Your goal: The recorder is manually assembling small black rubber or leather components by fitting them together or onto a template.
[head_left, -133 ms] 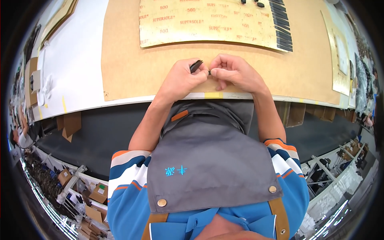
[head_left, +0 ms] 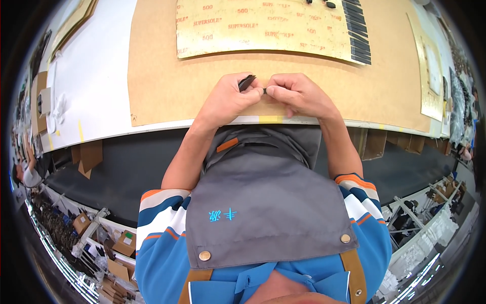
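Both hands meet above the near edge of the brown sheet point(head_left: 172, 96). My left hand point(head_left: 223, 101) is closed around a small bundle of thin black strips point(head_left: 246, 82), whose ends stick up past the fingers. A tiny black piece point(head_left: 265, 91) shows between the two thumbs, pinched from both sides. My right hand point(head_left: 304, 96) is closed on the other side of that piece, its fingers curled in. Most of the piece is hidden by the fingertips, so I cannot tell whether it belongs to one of the strips.
Beyond my hands lies a yellowish printed board point(head_left: 263, 30), with a row of black strips point(head_left: 359, 33) along its right edge. Small black bits point(head_left: 330, 5) sit at its top. Another yellowish board point(head_left: 426, 71) is at the right. Cardboard point(head_left: 40, 96) stands at the left edge.
My right fingers have curled in and come down slightly around the tiny piece. The left hand stays nearly in place, its strips tilting a little.
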### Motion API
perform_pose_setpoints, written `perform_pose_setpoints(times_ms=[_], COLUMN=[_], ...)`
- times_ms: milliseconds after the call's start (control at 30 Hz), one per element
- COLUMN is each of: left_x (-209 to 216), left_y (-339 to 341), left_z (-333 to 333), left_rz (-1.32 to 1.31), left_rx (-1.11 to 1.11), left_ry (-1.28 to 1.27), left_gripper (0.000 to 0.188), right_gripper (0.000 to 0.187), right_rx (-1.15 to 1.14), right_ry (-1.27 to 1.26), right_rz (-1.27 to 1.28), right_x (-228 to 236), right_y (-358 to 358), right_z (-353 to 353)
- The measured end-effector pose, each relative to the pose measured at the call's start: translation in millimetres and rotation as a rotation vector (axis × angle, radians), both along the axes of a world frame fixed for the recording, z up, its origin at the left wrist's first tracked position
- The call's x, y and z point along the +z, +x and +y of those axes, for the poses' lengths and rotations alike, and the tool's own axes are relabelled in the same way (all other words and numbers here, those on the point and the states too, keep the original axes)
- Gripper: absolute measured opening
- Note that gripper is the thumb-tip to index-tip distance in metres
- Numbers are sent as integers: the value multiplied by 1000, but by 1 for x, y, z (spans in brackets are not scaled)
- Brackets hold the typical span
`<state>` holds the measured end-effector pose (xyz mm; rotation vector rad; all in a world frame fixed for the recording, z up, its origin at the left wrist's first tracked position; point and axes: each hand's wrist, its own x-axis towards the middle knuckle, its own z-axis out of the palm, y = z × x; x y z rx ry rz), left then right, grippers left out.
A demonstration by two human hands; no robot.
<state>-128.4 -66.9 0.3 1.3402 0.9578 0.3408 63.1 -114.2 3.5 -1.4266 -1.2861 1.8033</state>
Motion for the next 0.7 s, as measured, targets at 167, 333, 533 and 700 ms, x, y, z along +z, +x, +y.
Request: perform_pose_setpoints(times_ms=[167,333,533,700], left_x=[3,-1,4,-15], left_y=[-10,-12,-4,-16], left_z=[0,2,8,5], left_rz=[-9,-45,-19,23], left_rx=[0,-76,-151,-49], left_ry=[-105,-29,102,168], left_gripper=[13,8,9,17], right_gripper=[26,24,26,24], right_rx=[-26,40,50,-42], right_ry=[117,43,104,354], right_rz=[45,144,87,82], right_x=[-6,-12,-1,-33], right_y=[-10,-2,2,-10], right_z=[-10,-7,-4,-9])
